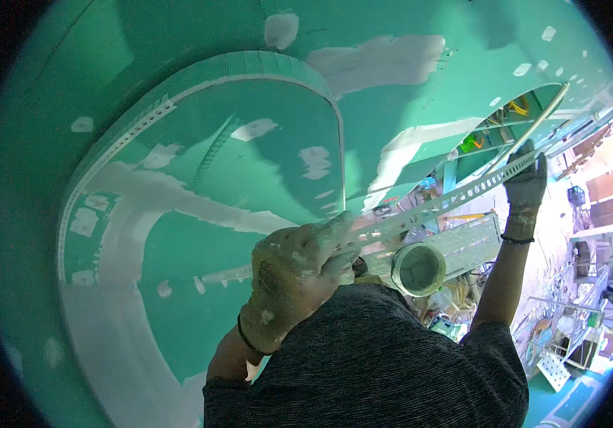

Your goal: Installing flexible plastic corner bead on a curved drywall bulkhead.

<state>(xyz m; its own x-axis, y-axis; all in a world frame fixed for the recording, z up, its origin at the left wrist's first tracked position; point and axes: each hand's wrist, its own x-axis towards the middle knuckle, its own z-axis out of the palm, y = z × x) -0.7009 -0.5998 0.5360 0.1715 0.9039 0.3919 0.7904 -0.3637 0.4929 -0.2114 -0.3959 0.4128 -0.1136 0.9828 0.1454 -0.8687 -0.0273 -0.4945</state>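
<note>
- Fingers point(335, 234) of the left hand point(285, 274) are drawn close together, pinching the near part of a pale, perforated strip point(456, 200); the gap between them is narrow.
- Right hand point(524, 191) is raised farther out, its fingers partly curled at the strip and touching it; they show above its upper edge, the palm below. How tightly they grip, I cannot tell.
- Between the two hands the strip slants upward to the right, its row of holes visible. Where its far end lies beyond the right hand is unclear.
- White smears mark the left hand, and each wrist wears a dark band.
- Below the strip, near the left hand, is a round bucket point(419, 269) with pale material inside. It overlaps a long plank point(474, 246) in view; whether it rests there I cannot tell.
- Left of the hands spreads a green surface point(192, 246) with white patches and broad pale bands.
- Around part of it curves a raised rim point(249, 65), with a perforated edging point(130, 133) along its left side.
- Near the right hand, an opening in the green surface shows yellow cables point(519, 107).
</note>
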